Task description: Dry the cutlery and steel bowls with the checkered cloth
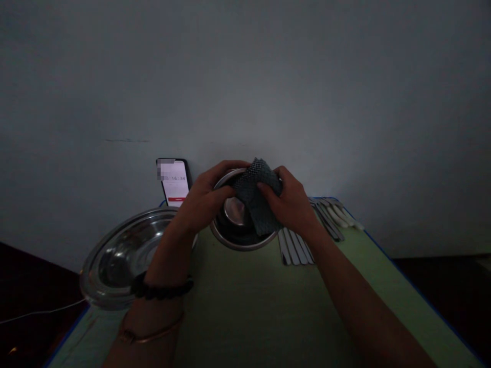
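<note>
My left hand (207, 197) is closed on the left rim of a round steel bowl (242, 247), its thumb over the edge beside the cloth. A dark grey checked cloth (256, 191) is bunched in my right hand (293, 202), thumb pressed on top. The cloth lies across the right side of the bowl and hides part of its inside. Within the bowl a shiny round patch shows; whether it is the base or another piece I cannot tell. Just right of the bowl, several flat metal cutlery handles (295, 249) lie side by side, partly under my right wrist.
A large steel basin (115, 255) stands at the left, partly behind my left forearm. Against the wall leans a lit phone (177, 181). More metal cutlery (326, 220) and white-handled pieces (343, 217) lie at the back right of the green table (245, 312), which has a blue edge.
</note>
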Demonstrator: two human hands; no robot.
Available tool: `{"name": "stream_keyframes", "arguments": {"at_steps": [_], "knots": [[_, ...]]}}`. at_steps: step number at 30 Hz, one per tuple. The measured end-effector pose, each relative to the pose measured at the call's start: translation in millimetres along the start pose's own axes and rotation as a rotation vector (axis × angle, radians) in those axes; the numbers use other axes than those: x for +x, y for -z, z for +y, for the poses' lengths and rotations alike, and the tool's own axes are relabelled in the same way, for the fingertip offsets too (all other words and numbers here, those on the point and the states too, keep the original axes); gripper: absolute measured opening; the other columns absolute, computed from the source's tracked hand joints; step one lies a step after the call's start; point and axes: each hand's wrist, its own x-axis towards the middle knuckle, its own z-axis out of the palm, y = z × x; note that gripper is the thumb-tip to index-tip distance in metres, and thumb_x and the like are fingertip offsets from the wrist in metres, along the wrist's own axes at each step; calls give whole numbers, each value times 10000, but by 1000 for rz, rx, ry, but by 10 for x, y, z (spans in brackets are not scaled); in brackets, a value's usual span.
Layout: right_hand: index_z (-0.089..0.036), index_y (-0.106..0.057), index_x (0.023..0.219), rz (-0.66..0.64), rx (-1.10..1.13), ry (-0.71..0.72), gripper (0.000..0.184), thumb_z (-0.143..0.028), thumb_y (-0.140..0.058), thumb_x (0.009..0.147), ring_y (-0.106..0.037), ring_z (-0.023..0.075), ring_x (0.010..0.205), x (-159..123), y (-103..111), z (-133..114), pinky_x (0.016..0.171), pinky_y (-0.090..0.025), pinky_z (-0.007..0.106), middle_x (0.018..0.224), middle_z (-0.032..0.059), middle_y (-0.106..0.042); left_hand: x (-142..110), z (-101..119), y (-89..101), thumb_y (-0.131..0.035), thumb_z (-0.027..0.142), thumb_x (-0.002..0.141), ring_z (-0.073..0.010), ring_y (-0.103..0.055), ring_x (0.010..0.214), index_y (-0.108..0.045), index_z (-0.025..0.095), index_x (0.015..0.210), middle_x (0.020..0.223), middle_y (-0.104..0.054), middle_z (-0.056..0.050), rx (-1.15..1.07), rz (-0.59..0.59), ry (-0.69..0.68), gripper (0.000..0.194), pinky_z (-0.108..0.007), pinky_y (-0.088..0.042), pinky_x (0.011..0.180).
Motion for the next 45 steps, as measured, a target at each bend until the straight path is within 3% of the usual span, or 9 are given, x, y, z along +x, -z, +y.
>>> {"name": "stream_keyframes", "arguments": {"at_steps": [21, 45], "knots": [[-218, -400, 768, -2, 4, 14, 170, -322, -532, 799, -459, 150, 689, -10, -7, -5, 656, -354, 311, 729, 3, -494, -16, -13, 2, -497, 128, 687, -226, -603, 926, -601, 208, 1096, 992, -668, -14, 61, -12, 14, 429, -402, -470, 875], [-222, -389, 753, -19, -3, 16, 179, -321, -531, 795, -449, 150, 683, -15, -11, -5, 653, -349, 308, 716, -4, -473, -15, 11, -12, -481, 141, 694, -241, -597, 974, -602, 195, 1069, 1026, -667, -26, 92, -12, 21, 397, -419, -450, 910]]}}
